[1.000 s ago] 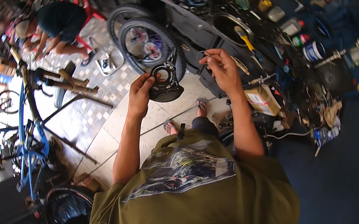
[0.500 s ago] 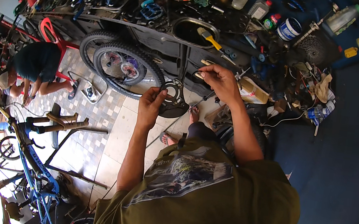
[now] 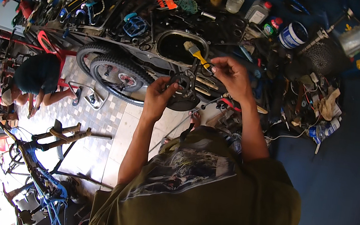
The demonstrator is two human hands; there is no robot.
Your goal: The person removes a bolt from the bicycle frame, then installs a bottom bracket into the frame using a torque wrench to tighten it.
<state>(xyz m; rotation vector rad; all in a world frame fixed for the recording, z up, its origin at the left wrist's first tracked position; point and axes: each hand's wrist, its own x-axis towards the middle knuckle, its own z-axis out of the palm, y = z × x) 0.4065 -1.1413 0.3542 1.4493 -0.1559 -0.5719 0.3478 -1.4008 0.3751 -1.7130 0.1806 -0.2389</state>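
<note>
Cluttered workbench (image 3: 221, 37), left fingers (image 3: 162, 84) gripping black bracket (image 3: 185, 99), long axis benchward, right fingers (image 3: 227, 64) pinching ring (image 3: 201, 70)

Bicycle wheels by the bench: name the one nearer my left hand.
The front wheel, its edge nearest your left hand; the other wheel sits farther left, partly hidden behind it.

Wheels (image 3: 126, 80), a blue frame (image 3: 48, 179) and cluttered workbench (image 3: 107, 36) show a bicycle workshop
</note>
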